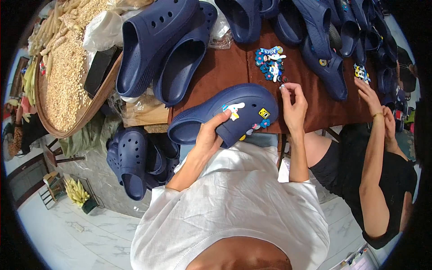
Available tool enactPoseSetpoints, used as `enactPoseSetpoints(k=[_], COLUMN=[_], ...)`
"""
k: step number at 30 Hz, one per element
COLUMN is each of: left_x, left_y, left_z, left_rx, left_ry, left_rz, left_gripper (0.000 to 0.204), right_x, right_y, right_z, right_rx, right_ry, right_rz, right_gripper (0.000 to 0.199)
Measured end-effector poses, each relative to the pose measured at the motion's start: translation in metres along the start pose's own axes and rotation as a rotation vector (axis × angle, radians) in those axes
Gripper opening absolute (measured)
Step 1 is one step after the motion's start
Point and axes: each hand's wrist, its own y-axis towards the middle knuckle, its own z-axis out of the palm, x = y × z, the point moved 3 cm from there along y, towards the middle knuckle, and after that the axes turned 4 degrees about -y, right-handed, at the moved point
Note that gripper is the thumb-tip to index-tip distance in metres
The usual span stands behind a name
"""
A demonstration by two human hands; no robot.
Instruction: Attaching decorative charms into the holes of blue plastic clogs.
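My left hand (208, 137) grips a navy foam clog (204, 105) by its side, thumb on top and fingers out of sight beneath. On the clog's upper sit a white rabbit charm (234, 109), a yellow-and-black square charm (263, 113) and several blue flower charms (261, 124); at least one vent hole shows bare. To the right of the toe, my right hand (294, 110) is pinched, with a tiny pale thing at the fingertips that I cannot make out. Just beyond it lies a cluster of loose charms (272, 67) on the brown cloth (216, 67).
Large navy clogs (155, 40) stand at the back left, and more clogs (315, 27) line the back right. A wide tray of corn kernels (67, 99) is far left. Several clogs (133, 157) hang lower left. At right, another person's hand (370, 96) reaches near more charms (361, 73).
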Motion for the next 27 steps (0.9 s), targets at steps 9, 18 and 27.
enactPoseSetpoints(k=[9, 18, 27], left_x=[-0.003, 0.009, 0.016], left_y=[0.010, 0.015, 0.011], left_z=[0.005, -0.007, -0.014], left_rx=[0.205, 0.256, 0.299], left_ry=[-0.217, -0.128, -0.102], left_rz=[-0.069, -0.028, 0.013], left_gripper=[0.067, 0.077, 0.074], right_x=[0.078, 0.073, 0.072], right_y=[-0.014, -0.013, -0.012], right_z=[0.011, 0.013, 0.012], right_rx=[0.212, 0.328, 0.534], right_ry=[0.050, 0.146, 0.289], right_rz=[-0.351, -0.246, -0.055], right_gripper=[0.011, 0.027, 0.044])
